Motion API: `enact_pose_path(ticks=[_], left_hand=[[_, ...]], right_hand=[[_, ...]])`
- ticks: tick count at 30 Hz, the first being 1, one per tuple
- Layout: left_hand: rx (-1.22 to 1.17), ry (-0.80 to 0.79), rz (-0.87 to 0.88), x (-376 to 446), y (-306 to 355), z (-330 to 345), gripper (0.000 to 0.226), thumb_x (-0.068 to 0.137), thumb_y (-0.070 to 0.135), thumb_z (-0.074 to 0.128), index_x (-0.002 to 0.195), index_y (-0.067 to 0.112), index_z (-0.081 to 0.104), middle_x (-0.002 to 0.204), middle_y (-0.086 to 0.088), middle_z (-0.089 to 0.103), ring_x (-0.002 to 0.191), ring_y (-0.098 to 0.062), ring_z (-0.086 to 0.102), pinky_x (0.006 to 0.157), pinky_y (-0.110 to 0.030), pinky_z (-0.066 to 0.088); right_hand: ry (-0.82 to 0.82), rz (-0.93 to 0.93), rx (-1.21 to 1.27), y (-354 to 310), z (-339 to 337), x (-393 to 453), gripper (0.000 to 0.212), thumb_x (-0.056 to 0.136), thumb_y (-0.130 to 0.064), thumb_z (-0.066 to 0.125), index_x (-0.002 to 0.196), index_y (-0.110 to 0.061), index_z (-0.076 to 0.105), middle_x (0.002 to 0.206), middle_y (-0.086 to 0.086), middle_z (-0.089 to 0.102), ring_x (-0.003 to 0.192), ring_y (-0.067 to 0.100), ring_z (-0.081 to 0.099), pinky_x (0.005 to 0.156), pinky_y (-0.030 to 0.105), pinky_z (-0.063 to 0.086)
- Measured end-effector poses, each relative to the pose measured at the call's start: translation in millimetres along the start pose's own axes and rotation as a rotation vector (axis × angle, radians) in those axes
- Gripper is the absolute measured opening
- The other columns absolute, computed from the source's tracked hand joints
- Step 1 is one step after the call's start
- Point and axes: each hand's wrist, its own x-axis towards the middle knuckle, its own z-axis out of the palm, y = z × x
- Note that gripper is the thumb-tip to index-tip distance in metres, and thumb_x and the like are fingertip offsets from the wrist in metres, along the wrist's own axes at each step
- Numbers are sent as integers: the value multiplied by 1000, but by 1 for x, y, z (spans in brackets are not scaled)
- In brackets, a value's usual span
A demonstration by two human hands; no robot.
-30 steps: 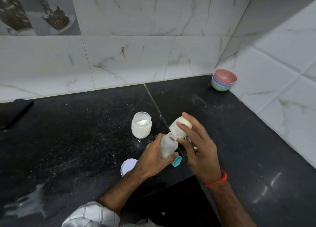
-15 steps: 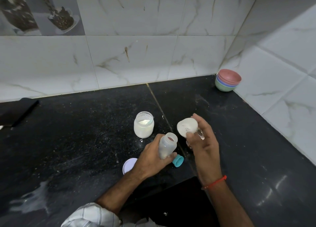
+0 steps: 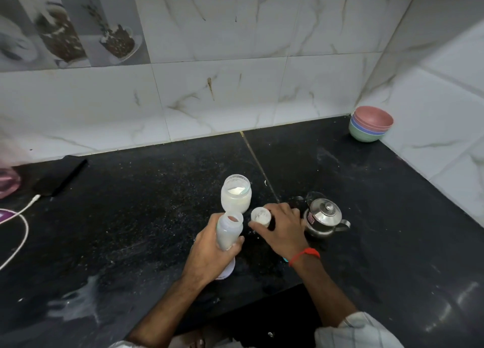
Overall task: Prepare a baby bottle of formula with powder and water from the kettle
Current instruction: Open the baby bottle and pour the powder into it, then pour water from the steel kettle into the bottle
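One head-worn view — looking steeply down at the black counter [image 3: 131,216], close, edges seemingly wide-angle-warped.

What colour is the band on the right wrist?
Red-orange, a thin wristband; the head view shows it.

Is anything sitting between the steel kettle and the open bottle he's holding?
Yes. The right hand, holding a small white cup, lies between the kettle and the bottle gripped in the left hand.
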Motion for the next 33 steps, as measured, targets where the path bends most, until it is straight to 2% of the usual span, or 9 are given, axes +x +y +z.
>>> enact_pose_path(ticks=[7, 12, 14, 17, 20, 22, 25, 29, 33], left_hand=[[13, 15, -22, 0, -4, -6, 48, 80, 37, 81, 118, 43, 53, 109, 21, 69, 100, -2, 68, 87, -45, 61], [18, -11, -13, 2, -2, -3, 50, 80, 38, 81, 120, 46, 52, 111, 21, 70, 101, -1, 68, 88, -44, 60], [8, -16, -4, 2, -1, 0, 49, 80, 40, 80, 121, 45, 52, 112, 23, 69, 102, -1, 67, 89, -44, 60], [-13, -26, 9, 2, 3, 6, 50, 77, 55, 76, 119, 46, 51, 112, 27, 67, 104, 3, 66, 89, -41, 59], [-24, -30, 47, 2, 6, 12, 61, 75, 71, 70, 125, 45, 46, 120, 26, 64, 110, 5, 62, 89, -35, 57], [-46, -46, 72, 2, 9, 18, 64, 78, 72, 66, 129, 42, 44, 126, 24, 62, 114, 7, 60, 91, -33, 55], [-77, -81, 90, 2, 14, 28, 62, 83, 71, 62, 134, 40, 42, 132, 22, 60, 122, 1, 58, 99, -37, 54], [-65, -141, 123, 2, 22, 40, 61, 87, 63, 63, 138, 38, 42, 133, 22, 59, 124, -1, 57, 104, -37, 53], [-27, -171, 144, 2, 26, 47, 53, 88, 56, 67, 133, 43, 42, 129, 21, 61, 121, 1, 57, 100, -28, 50]], right_hand=[[-191, -18, -409, -5, 28, 10, 51, 86, -66, 58, 123, -31, 57, 124, -6, 65, 120, 26, 43, 93, 45, 28], [-194, -13, -374, 2, 22, 7, 72, 86, -70, 57, 144, -30, 45, 141, -3, 51, 129, 26, 40, 101, 45, 29], [-75, -43, -277, 6, 9, 4, 68, 90, -67, 54, 146, -28, 46, 137, -1, 52, 125, 25, 44, 101, 46, 32], [336, -102, 29, 22, -21, -5, 47, 96, -51, 55, 132, -21, 60, 118, 2, 62, 112, 23, 55, 97, 44, 44], [637, 125, 238, 52, -55, -16, 39, 97, -41, 60, 128, -17, 59, 117, 8, 56, 111, 20, 49, 90, 34, 43], [648, 388, 335, 77, -63, -19, 50, 95, -47, 58, 132, -13, 57, 128, 18, 50, 120, 32, 45, 94, 36, 38], [443, 662, 458, 111, -56, -16, 46, 99, -50, 57, 127, -14, 60, 136, 24, 47, 131, 43, 40, 110, 45, 34], [383, 608, 713, 126, -42, -15, 31, 92, -52, 65, 92, -22, 59, 99, 7, 66, 96, 26, 61, 87, 41, 48], [429, 581, 952, 135, -30, -15, 40, 71, -67, 71, 74, -30, 55, 84, 3, 56, 84, 18, 55, 82, 44, 49]])
